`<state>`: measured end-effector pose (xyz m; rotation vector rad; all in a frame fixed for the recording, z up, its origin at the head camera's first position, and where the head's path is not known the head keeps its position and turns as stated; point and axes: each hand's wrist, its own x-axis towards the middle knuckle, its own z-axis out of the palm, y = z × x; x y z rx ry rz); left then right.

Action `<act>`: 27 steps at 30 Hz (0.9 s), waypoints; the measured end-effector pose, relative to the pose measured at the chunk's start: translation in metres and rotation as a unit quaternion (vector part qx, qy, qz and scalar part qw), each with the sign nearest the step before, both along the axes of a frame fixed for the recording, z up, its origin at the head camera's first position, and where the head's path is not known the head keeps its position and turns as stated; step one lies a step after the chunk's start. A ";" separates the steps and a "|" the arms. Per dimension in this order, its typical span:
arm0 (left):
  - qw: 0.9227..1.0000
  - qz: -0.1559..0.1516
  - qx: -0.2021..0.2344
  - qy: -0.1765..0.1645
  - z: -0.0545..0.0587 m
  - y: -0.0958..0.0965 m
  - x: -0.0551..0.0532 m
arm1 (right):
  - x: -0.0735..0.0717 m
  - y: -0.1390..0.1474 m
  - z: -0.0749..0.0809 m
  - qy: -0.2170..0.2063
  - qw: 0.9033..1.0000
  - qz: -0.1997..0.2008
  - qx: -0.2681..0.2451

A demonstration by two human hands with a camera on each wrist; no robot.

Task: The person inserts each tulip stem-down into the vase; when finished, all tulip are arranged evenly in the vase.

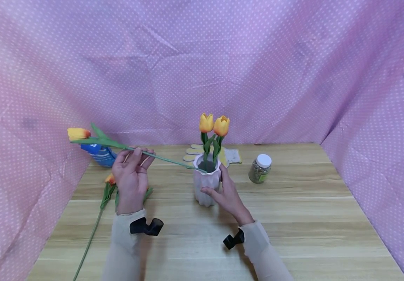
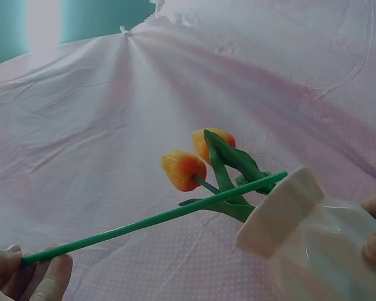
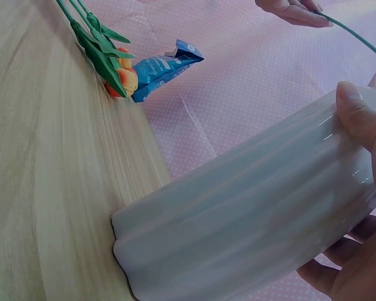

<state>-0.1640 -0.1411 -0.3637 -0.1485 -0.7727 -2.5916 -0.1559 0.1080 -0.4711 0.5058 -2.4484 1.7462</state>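
Note:
My left hand (image 1: 131, 175) pinches the green stem of an artificial orange-yellow tulip (image 1: 79, 134) between thumb and fingers. The stem slants to the right, its lower end at the mouth of the white fluted vase (image 1: 205, 189); in the left wrist view the stem (image 2: 144, 222) crosses in front of the vase's rim. Two more tulips (image 1: 214, 125) stand upright in the vase. My right hand (image 1: 228, 193) grips the vase from its right side, thumb toward the front, also in the right wrist view, where the vase (image 3: 250, 207) rests on the table.
Loose tulips (image 1: 107, 195) lie on the wooden table (image 1: 195, 242) at the left, partly behind my left arm. Behind them is a blue packet (image 1: 103, 156). A glove (image 1: 231, 155) lies behind the vase, and a white-capped jar (image 1: 260, 169) stands to the right.

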 end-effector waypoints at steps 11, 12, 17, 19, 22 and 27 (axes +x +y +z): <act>0.993 0.045 -0.097 0.042 0.002 0.018 -0.004 | -0.001 0.000 0.000 0.005 1.000 0.007 -0.010; 0.992 0.051 -0.110 0.043 0.002 0.020 -0.004 | -0.001 0.000 0.000 0.005 1.000 0.007 -0.010; 0.984 0.064 -0.151 0.069 0.005 0.031 0.000 | -0.001 0.000 0.000 0.006 1.000 0.006 -0.008; 0.981 0.065 -0.167 0.077 0.006 0.035 0.001 | -0.001 0.000 0.000 0.004 1.000 0.006 -0.008; 0.975 0.064 -0.195 0.080 0.004 0.040 0.004 | -0.001 0.000 0.000 0.003 1.000 0.005 -0.008; 0.969 0.057 -0.223 0.085 -0.001 0.049 0.006 | -0.001 0.000 0.000 0.005 1.000 0.004 -0.007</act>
